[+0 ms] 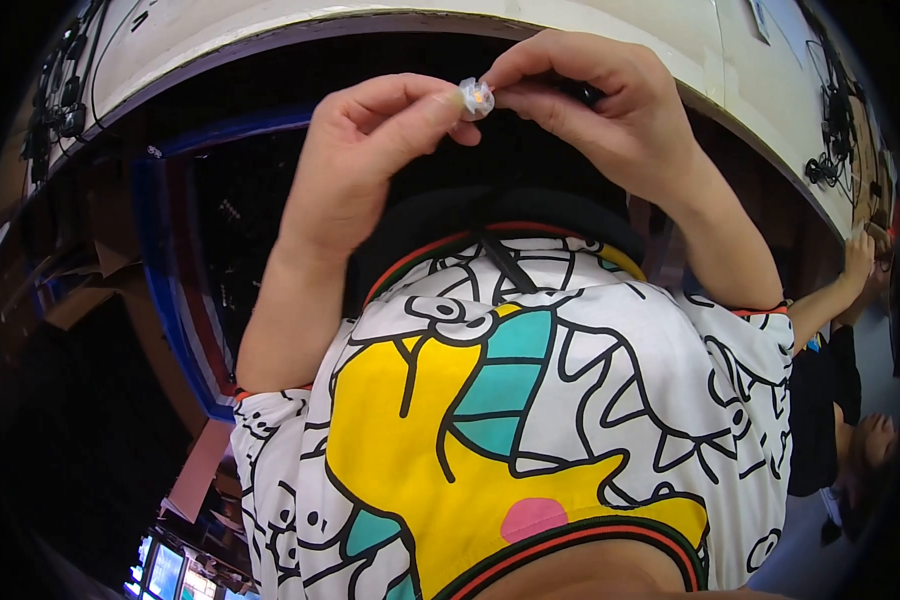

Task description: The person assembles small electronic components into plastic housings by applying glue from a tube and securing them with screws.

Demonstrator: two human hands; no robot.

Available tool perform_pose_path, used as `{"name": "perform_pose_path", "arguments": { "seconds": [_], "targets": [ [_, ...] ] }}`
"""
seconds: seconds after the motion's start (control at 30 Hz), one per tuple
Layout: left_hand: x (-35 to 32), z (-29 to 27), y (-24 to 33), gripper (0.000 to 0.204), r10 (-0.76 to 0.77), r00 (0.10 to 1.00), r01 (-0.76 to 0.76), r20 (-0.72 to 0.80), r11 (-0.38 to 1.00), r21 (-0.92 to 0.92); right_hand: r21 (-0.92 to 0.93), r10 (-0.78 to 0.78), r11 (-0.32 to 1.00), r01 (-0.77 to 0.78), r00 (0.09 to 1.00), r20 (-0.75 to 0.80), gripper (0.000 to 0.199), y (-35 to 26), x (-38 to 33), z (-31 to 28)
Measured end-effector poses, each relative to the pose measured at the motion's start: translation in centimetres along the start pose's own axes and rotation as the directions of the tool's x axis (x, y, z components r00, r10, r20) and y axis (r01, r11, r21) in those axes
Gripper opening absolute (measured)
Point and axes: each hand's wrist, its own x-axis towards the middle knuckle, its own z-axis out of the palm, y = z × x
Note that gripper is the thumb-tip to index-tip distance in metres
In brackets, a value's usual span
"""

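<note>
A small clear, roundish piece [478,98] with an orange glint inside is held up between my two hands, close to the table's near edge. The thumb and fingers of my left hand [380,125] pinch it from the left side. From the right, my right hand [610,95] has its thumb and index finger closed at the piece's edge, where a bit of red shows at the fingertips. Whether that red bit is part of the clear piece, I cannot tell.
A pale table [370,12] curves across the top. Black cables [70,90] lie at its left end, and more black cables [835,120] at its right. Another person's arm [845,280] reaches in at the far right. Cardboard boxes [75,305] stand at lower left.
</note>
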Motion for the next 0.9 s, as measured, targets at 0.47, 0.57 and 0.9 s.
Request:
{"name": "perform_pose_path", "arguments": {
  "seconds": [0.47, 0.57, 0.9],
  "targets": [
    [0.7, -0.1, 0.5, 0.013, -0.020, 0.999, 0.016, 0.039, 0.995, 0.094, -0.010, -0.068, 0.998, 0.068, 0.997, 0.032, 0.015, -0.1, 0.2, -0.7],
    [0.7, 0.2, 0.1, 0.014, -0.005, 1.000, 0.005, -0.003, 1.000, 0.006, -0.108, -0.131, 0.986, 0.128, 0.991, -0.018, 0.017, -0.1, -0.5, -0.4],
    [0.9, 0.9, -0.7, 0.015, -0.118, 0.993, 0.109, -0.003, 0.927, -0.360, -0.550, -0.516, 0.753, 0.363, 0.843, -0.151, 0.017, 2.1, -1.0, 0.7]
  ]
}}
